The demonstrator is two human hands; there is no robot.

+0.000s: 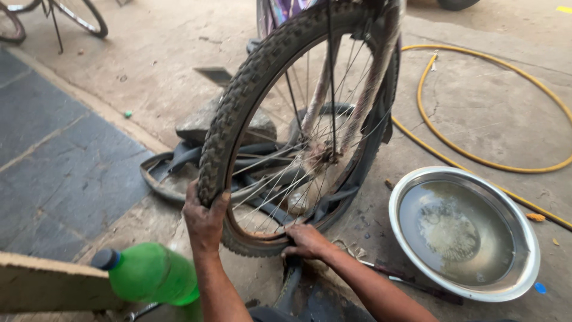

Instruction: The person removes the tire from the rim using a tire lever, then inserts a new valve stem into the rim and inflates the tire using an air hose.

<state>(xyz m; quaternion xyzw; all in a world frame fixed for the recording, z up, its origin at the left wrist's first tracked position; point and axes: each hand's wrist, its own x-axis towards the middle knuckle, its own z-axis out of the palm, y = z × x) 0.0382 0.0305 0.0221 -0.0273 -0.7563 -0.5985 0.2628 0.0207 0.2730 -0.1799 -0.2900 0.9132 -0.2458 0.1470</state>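
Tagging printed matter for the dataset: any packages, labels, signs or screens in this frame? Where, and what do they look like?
Green plastic bottle with dark cap: only container, lower left beside the left hand, lying tilted; no label visible.
Yellow mark: top right corner on the concrete floor, flat strip, too cropped to tell what it is.
Screens, signs, boxes: none in view.

— What colours sit near the wheel?
— The knobbly tyre is grey-black with dust, its spokes silver. The bottle, near left, is bright green with a dark cap.
— And to the right?
— A shiny silver basin of murky water, and a yellow hose on pale grey concrete. Far left, slate-blue paving.
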